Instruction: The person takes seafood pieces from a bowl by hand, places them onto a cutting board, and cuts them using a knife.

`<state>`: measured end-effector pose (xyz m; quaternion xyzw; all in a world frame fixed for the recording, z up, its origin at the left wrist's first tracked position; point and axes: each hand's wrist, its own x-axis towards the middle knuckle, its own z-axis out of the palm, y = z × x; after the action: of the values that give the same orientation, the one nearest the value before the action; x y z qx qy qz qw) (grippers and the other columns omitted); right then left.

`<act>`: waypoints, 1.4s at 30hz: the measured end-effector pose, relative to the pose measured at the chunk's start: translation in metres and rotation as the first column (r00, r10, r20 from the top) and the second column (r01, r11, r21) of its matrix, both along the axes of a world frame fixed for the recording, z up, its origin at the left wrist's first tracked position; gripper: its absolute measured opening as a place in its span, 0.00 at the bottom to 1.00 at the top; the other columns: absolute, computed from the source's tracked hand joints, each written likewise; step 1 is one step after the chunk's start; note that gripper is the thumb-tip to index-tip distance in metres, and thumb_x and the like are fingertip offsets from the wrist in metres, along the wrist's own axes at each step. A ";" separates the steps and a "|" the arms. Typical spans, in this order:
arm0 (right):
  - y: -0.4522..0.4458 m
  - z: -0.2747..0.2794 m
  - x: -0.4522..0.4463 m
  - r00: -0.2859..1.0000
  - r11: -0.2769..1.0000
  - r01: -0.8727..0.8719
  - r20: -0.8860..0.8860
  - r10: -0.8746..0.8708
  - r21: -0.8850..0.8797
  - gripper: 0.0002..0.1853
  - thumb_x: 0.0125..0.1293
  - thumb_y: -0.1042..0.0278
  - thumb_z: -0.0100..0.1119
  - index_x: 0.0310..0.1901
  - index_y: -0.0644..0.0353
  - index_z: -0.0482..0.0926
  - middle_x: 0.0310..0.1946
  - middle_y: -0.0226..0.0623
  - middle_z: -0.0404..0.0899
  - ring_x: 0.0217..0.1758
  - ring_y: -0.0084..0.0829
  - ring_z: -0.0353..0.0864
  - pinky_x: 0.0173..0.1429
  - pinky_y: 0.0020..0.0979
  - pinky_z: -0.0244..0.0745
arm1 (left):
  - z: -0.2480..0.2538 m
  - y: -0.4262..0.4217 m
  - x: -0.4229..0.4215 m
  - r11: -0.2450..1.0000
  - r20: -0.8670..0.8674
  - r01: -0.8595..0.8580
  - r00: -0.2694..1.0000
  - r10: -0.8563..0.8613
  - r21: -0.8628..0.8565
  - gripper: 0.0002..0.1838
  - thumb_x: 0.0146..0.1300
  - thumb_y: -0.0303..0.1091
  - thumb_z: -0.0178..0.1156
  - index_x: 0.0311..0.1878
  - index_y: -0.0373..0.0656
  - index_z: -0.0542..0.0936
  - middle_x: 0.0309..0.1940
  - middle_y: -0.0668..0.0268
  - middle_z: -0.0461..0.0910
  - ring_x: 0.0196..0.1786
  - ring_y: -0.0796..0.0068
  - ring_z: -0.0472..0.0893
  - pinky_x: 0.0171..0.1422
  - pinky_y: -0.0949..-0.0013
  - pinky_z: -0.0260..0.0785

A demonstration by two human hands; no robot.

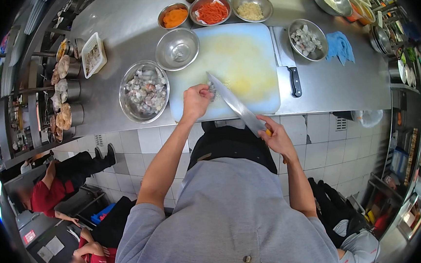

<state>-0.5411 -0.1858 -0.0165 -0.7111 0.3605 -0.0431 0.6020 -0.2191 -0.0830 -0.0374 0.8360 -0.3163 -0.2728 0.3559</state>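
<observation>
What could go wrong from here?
1. Cut fingers: the left hand is bare, fingertips down by the grey pieces, close to the blade of the large knife in the right hand. Probably the main risk.
2. Spare knife lies loose beside the cutting board, handle toward the person; a sleeve or elbow could knock it.
3. Small steel bowl seems to straddle the board's edge; might tip if bumped.
</observation>
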 end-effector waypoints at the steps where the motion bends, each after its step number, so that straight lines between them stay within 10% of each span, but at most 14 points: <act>1: 0.001 -0.001 0.002 1.000 1.000 0.007 0.009 -0.007 0.002 0.30 0.73 0.79 0.68 0.75 0.51 0.79 0.27 0.24 0.64 0.28 0.18 0.63 0.34 0.26 0.63 | 0.000 0.000 0.000 1.000 -0.005 -0.006 1.000 0.006 -0.002 0.17 0.64 0.25 0.76 0.55 0.29 0.89 0.36 0.58 0.91 0.36 0.75 0.89 0.42 0.70 0.84; 33: 0.065 0.026 -0.053 0.994 0.998 0.048 -0.104 -0.043 0.048 0.30 0.68 0.81 0.72 0.72 0.50 0.80 0.28 0.26 0.61 0.29 0.20 0.59 0.34 0.26 0.60 | -0.018 0.006 -0.010 0.964 -0.285 -0.243 0.936 0.205 -0.105 0.17 0.65 0.22 0.74 0.55 0.27 0.87 0.40 0.57 0.89 0.40 0.72 0.90 0.45 0.68 0.88; 42: 0.065 0.034 -0.072 0.992 0.995 0.065 -0.110 -0.057 0.070 0.32 0.66 0.82 0.71 0.71 0.49 0.82 0.27 0.28 0.63 0.28 0.22 0.60 0.34 0.27 0.62 | 0.022 -0.020 -0.021 0.993 0.314 -0.067 0.949 0.033 0.097 0.19 0.59 0.38 0.82 0.46 0.35 0.88 0.36 0.62 0.89 0.36 0.72 0.87 0.46 0.64 0.83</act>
<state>-0.6134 -0.1208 0.0179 -0.6785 0.4156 -0.0098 0.6056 -0.2403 -0.1026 -0.0153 0.8940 -0.3322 -0.1448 0.2633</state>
